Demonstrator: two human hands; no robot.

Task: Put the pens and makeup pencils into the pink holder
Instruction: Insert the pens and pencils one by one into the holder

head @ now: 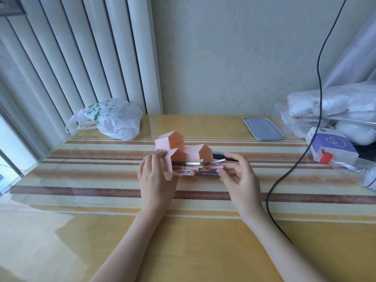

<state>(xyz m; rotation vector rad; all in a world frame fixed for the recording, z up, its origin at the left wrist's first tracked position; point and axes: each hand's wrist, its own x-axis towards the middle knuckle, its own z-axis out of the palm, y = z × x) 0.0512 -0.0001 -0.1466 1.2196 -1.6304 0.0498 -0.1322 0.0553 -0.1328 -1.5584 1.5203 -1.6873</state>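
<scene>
Striped table (101, 192) under glass, bare of loose pens in front of both hands as far as can be seen. Pink holder (173, 145), house-shaped with peaked tops, tipped over with its openings turned toward the right hand and its nearest wall held against the left fingertips. Left hand (155, 176) wrapped on that near-left wall, fingers (160, 154) laid over the top corner and thumb hidden behind the card, so steadying rather than carrying, by the look of it. Right hand (237, 176) half curled just right of the openings, fingertips (219, 171) touching the outer ends of the bundle; whether pinching one piece or only pushing the lot, hard to say. Bundle of pens and makeup pencils (195, 166) lying between the two sets of fingers, most of each length already inside the holder, silver and pink ends sticking out toward the right fingertips. Pink pencil (216, 166) closest to the right index finger, a squarish clear tube (186, 172) lowest, near the left thumb side. Dark item (221, 154) beyond the right fingertips, behind the holder, blurred: possibly one piece left outside. Judged nearly finished: contents to be pushed fully home, holder stood upright, and that dark item checked.
</scene>
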